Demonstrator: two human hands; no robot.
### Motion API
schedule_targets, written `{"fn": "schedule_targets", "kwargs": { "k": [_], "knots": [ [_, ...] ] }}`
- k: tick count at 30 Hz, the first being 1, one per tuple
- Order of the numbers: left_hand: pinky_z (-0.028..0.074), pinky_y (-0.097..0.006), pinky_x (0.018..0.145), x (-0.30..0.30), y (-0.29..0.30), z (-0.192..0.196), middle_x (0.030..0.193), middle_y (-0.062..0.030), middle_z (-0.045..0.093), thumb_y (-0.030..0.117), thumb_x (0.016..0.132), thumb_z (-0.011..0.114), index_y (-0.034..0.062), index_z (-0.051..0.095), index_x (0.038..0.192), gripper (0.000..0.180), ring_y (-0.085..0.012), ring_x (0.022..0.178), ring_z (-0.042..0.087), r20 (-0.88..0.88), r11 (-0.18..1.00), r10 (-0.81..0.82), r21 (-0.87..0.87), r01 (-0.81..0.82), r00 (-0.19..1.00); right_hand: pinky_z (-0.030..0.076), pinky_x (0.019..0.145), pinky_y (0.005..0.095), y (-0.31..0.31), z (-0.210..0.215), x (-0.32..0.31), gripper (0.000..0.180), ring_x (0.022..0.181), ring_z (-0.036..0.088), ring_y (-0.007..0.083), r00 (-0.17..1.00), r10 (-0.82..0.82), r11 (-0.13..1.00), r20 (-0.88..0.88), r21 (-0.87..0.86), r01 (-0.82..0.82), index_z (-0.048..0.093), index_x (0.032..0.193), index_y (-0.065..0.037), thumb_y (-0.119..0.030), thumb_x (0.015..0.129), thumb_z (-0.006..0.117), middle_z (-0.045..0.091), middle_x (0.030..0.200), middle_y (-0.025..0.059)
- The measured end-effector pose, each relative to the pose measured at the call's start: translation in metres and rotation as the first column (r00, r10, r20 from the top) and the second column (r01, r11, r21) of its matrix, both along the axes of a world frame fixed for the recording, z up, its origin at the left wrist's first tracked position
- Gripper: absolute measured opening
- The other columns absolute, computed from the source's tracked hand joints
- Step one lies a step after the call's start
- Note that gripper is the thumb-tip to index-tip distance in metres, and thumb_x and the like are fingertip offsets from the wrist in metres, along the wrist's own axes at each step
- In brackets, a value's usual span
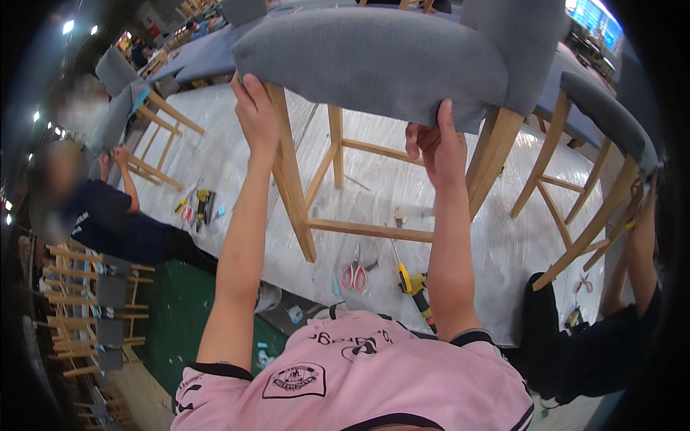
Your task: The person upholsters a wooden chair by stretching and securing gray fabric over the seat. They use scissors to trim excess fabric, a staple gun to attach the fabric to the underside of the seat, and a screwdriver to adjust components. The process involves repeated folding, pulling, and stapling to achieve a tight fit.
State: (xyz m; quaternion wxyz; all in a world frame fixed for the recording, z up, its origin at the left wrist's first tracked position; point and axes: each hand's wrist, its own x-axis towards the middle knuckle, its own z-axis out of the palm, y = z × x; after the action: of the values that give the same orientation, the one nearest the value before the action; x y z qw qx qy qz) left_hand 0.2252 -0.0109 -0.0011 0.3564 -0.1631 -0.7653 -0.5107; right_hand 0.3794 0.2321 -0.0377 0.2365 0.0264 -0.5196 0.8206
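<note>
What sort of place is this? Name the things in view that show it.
Most likely a furniture workshop or assembly floor. The person's hands hold a grey upholstered chair with bare wooden legs; scissors and a screwdriver lie on a plastic-covered worktable, and more chair frames are stacked at the left.

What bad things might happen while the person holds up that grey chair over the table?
The grey chair is held only at its seat edge by the left hand and the right hand, so it might tip or slip.

Its wooden legs hang over the plastic-covered table, where red scissors and a yellow screwdriver lie; a leg could land on them.

Another chair stands close on the right and might get bumped.
</note>
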Motion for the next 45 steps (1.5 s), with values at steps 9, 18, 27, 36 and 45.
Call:
{"fn": "schedule_targets", "kwargs": {
  "k": [9,18,27,36,45],
  "knots": [
    [0.044,-0.04,0.085,-0.012,0.01,0.002,0.09,-0.0173,0.06,0.052,0.112,0.031,-0.001,0.054,0.114,0.058,-0.0301,0.086,0.055,-0.103,0.999,0.042,-0.005,-0.043,0.994,0.033,0.047,0.0258,0.029,0.006,0.008,0.06,0.048,0.046,0.0098,0.991,-0.098,0.97,0.094,0.229,0.074,0.051,0.064,-0.013,-0.059,0.101,0.058,0.047,0.055,-0.0007],
    [0.042,-0.037,0.079,-0.01,0.008,0.001,0.084,-0.0084,0.053,0.052,0.113,0.027,0.0001,0.052,0.103,0.059,-0.0203,0.082,0.048,-0.096,0.992,0.102,-0.059,-0.108,0.99,0.024,0.045,0.0251,0.036,0.003,0.017,0.061,0.046,0.036,0.0076,0.983,0.113,0.993,0.146,0.004,-0.115,0.047,0.06,-0.014,-0.057,0.101,0.059,0.037,0.05,-0.004],
    [0.049,-0.038,0.082,-0.003,-0.004,-0.003,0.086,-0.0186,0.065,0.045,0.112,0.038,-0.0028,0.05,0.136,0.056,-0.0245,0.083,0.062,-0.105,0.995,0.079,-0.045,-0.084,0.991,0.026,0.047,0.0244,0.035,-0.011,0.016,0.054,0.045,0.036,0.0071,0.993,0.092,0.993,0.075,0.074,-0.097,0.05,0.065,-0.014,-0.052,0.102,0.061,0.041,0.053,-0.0036],
    [0.046,-0.048,0.105,0.046,0.096,0.167,0.131,-0.0315,0.06,0.037,0.104,0.054,-0.0044,0.055,0.135,0.052,-0.0463,0.123,0.057,-0.654,0.843,-0.355,-0.532,-0.073,0.668,0.036,0.049,0.0231,0.041,-0.004,0.007,0.055,0.054,0.05,0.0077,0.982,-0.173,0.931,0.078,0.337,0.137,0.06,0.075,-0.009,-0.059,0.098,0.064,0.053,0.061,-0.0022],
    [0.046,-0.05,0.106,0.048,0.15,0.13,0.133,-0.0322,0.058,0.038,0.104,0.051,-0.0013,0.056,0.138,0.052,-0.0465,0.122,0.058,-0.04,0.476,-0.492,-0.849,0.23,0.87,0.035,0.047,0.0227,0.041,-0.001,0.007,0.054,0.053,0.049,0.0063,0.977,-0.209,0.909,0.045,0.377,0.177,0.061,0.076,-0.009,-0.058,0.098,0.064,0.052,0.06,-0.003]
  ]
}}
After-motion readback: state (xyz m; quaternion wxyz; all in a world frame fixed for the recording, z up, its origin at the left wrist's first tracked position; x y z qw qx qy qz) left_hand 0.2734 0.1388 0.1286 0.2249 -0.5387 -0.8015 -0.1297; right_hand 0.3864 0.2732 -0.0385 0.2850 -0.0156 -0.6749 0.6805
